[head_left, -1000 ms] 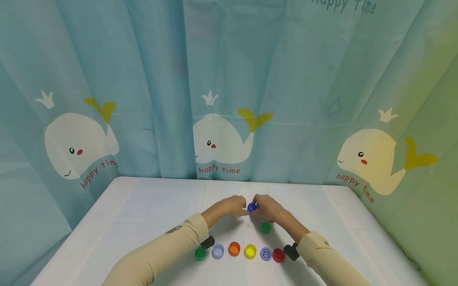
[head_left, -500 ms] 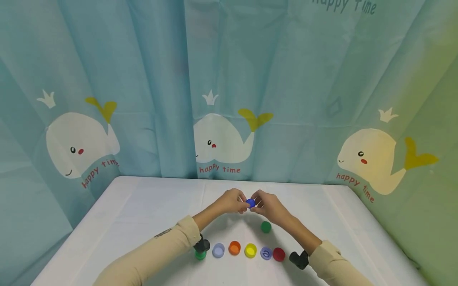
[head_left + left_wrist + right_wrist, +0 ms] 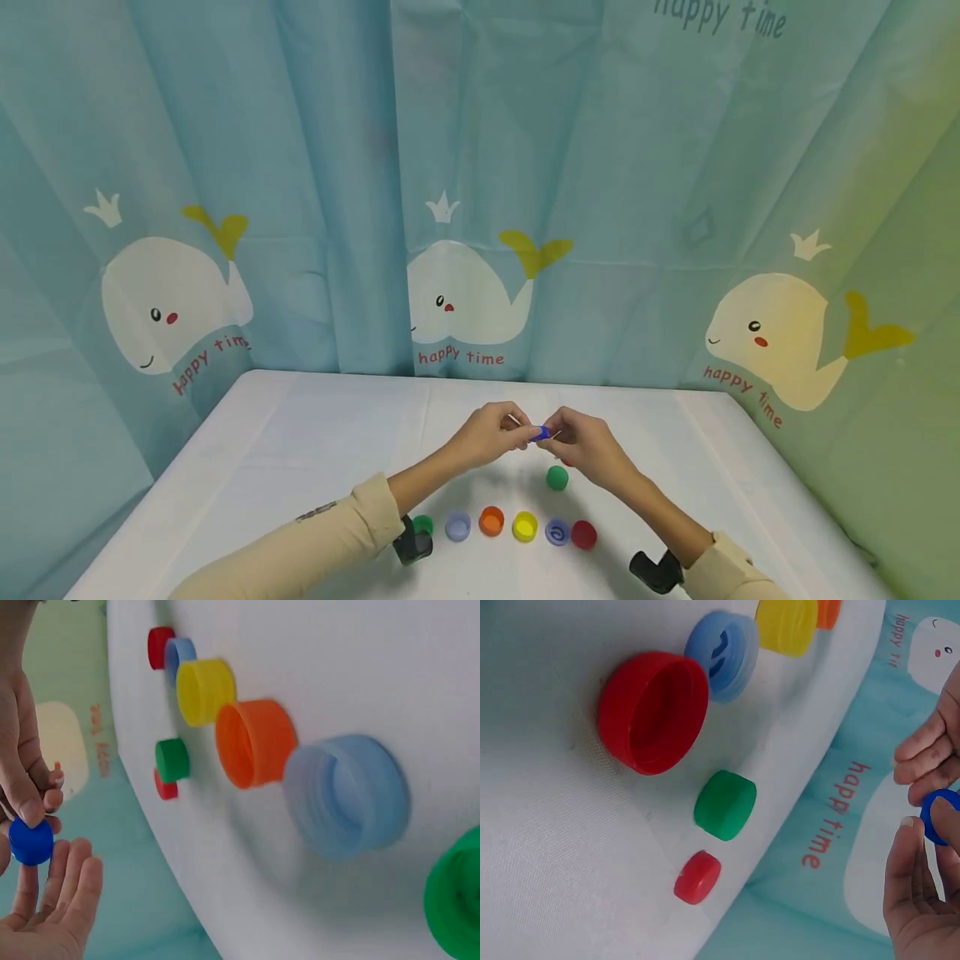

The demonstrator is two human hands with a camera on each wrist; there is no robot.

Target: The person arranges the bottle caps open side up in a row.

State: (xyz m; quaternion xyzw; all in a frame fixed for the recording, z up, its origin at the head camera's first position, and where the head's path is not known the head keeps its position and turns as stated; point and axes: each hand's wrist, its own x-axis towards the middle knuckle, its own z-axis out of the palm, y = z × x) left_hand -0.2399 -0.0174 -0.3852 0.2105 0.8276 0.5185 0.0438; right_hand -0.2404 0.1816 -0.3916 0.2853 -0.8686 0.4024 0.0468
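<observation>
A small blue bottle cap (image 3: 539, 433) is held up between the two hands above the far middle of the table. My left hand (image 3: 483, 435) pinches it from the left, with the thumb across its face. From the right, the fingertips of my right hand (image 3: 592, 446) hold its edge. In the left wrist view the blue cap (image 3: 31, 841) has a finger of the right hand on its rim. The right wrist view shows the blue cap (image 3: 939, 817) partly covered by a thumb. Below the hands lie a green cap (image 3: 557, 477) and a red cap (image 3: 698, 877).
Nearer the front, a row holds a green cap (image 3: 423, 525), a light blue cap (image 3: 458, 527), an orange cap (image 3: 491, 521), a yellow cap (image 3: 525, 526), a blue-violet cap (image 3: 557, 532) and a red cap (image 3: 584, 535). A whale-print curtain (image 3: 630, 167) hangs behind the white table (image 3: 300, 433).
The left hand has come to the blue cap and now pinches it too. The cap has turned and shifted slightly right. Both forearms have spread outward; the row of caps has not moved.
</observation>
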